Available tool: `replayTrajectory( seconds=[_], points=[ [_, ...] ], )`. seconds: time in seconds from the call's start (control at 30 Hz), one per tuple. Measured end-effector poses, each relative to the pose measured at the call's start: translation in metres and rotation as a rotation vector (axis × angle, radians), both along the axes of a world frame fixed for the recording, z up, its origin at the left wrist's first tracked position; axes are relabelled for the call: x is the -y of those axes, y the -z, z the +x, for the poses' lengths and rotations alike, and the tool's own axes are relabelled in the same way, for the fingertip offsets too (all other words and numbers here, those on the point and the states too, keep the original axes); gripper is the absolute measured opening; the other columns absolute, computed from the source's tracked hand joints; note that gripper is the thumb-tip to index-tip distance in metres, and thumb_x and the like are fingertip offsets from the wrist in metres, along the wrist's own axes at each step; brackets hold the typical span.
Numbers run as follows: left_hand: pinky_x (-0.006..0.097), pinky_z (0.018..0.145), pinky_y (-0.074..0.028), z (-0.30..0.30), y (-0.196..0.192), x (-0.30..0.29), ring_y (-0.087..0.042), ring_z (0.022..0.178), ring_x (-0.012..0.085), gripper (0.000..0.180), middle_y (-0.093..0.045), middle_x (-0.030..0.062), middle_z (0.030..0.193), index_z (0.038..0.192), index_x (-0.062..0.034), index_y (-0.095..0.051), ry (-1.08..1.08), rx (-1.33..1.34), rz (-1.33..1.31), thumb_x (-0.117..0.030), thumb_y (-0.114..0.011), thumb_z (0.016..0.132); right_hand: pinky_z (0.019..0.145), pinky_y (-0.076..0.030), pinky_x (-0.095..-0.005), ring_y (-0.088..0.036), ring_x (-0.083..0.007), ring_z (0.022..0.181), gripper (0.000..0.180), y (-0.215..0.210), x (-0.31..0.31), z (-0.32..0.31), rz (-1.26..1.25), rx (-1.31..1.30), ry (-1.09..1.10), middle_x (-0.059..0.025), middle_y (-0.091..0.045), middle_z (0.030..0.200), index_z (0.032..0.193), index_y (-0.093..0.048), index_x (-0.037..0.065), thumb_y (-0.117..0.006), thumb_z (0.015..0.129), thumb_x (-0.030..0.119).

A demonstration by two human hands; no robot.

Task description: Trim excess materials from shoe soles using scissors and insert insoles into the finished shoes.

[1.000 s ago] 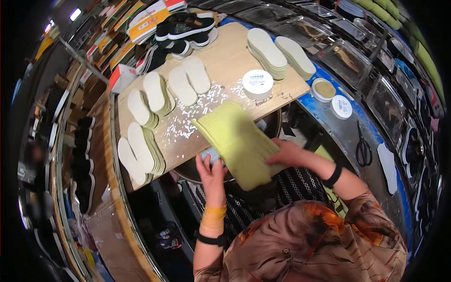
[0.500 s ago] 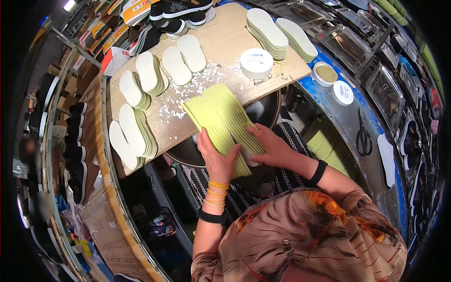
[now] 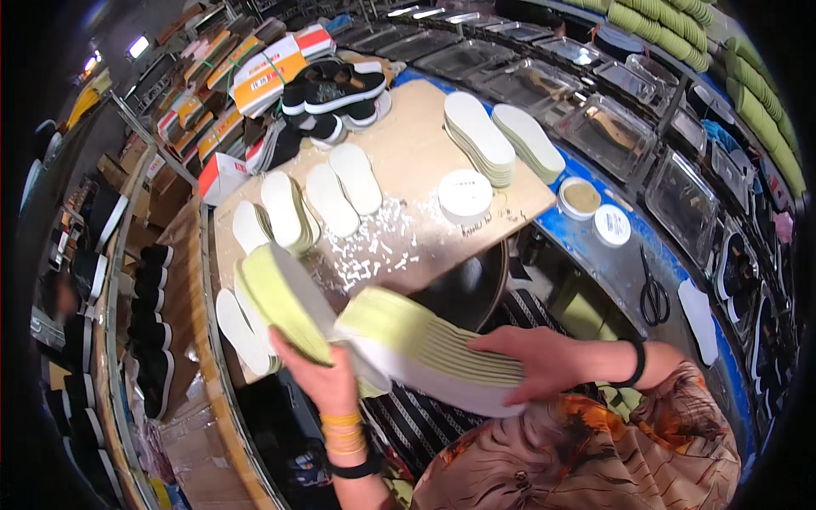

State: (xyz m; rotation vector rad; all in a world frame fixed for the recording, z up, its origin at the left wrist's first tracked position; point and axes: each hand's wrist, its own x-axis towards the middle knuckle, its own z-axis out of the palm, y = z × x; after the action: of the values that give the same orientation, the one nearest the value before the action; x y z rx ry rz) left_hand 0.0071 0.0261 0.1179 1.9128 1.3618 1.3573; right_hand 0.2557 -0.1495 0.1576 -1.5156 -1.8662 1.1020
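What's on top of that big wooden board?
I see pale insoles, a round white tub and white scraps. The yellow-green stack in the left hand covers part of the board; what's behind it is hidden.

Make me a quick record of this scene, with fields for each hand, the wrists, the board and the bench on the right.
Left hand: holding a tilted insole stack
Right hand: gripping a second stack by its near end
Wrists: yellow bands on the left; a black band on each
Board: white-topped insole piles, round white container, white scraps
Bench: scissors, open tub, round white lid
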Motion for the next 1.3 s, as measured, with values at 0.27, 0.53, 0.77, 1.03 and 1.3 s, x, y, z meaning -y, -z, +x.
replayTrajectory(
  seconds=[0.27,0.53,0.77,1.03,1.3],
  points=[
    [0.034,0.103,-0.031,-0.026,-0.003,-0.039,-0.041,0.121,0.0252,0.068,-0.037,0.0152,0.137,0.141,-0.0026,-0.024,0.276,0.773,-0.400,-0.009,-0.045,0.076,0.099,-0.039,-0.0362,-0.050,-0.0244,0.115,0.074,-0.020,-0.126,0.095,-0.108,-0.955,0.362,-0.0133,-0.047,0.128,0.135,-0.030,-0.001,-0.067,0.071,0.007],
    [0.034,0.085,-0.043,-0.028,0.043,-0.029,-0.054,0.100,0.0231,0.048,-0.052,0.0124,0.115,0.124,-0.0020,-0.043,0.218,0.921,-0.757,-0.028,-0.043,0.083,0.088,-0.047,-0.0395,-0.060,-0.0286,0.100,0.039,0.035,-0.330,0.184,-0.232,-1.034,0.697,-0.0177,-0.061,0.110,0.116,-0.052,-0.005,-0.057,0.084,0.014],
    [0.032,0.081,-0.044,-0.011,0.053,-0.034,-0.056,0.093,0.0194,0.048,-0.058,0.0103,0.105,0.118,-0.0003,-0.049,0.281,0.923,-0.686,-0.033,-0.042,0.083,0.086,-0.047,-0.0418,-0.060,-0.0320,0.098,0.045,0.094,-0.363,0.198,-0.310,-0.471,1.134,-0.0186,-0.060,0.110,0.119,-0.052,-0.004,-0.061,0.081,0.018],
    [0.034,0.083,-0.045,0.016,0.035,-0.040,-0.055,0.097,0.0207,0.046,-0.055,0.0116,0.110,0.126,-0.0051,-0.042,0.287,0.943,-0.647,-0.034,-0.037,0.090,0.099,-0.037,-0.0366,-0.046,-0.0316,0.118,0.069,0.040,-0.288,0.080,0.382,-0.031,0.586,-0.0200,-0.047,0.129,0.133,-0.039,0.001,-0.067,0.076,0.031],
    [0.040,0.092,-0.040,0.044,0.033,-0.030,-0.049,0.107,0.0313,0.040,-0.050,0.0181,0.117,0.125,-0.0010,-0.043,0.114,0.312,0.064,-0.023,-0.041,0.091,0.100,-0.034,-0.0354,-0.042,-0.0265,0.121,0.099,0.056,-0.166,-0.079,-0.154,-0.845,0.387,-0.0187,-0.042,0.131,0.141,-0.021,0.003,-0.080,0.065,0.026]
  ],
)
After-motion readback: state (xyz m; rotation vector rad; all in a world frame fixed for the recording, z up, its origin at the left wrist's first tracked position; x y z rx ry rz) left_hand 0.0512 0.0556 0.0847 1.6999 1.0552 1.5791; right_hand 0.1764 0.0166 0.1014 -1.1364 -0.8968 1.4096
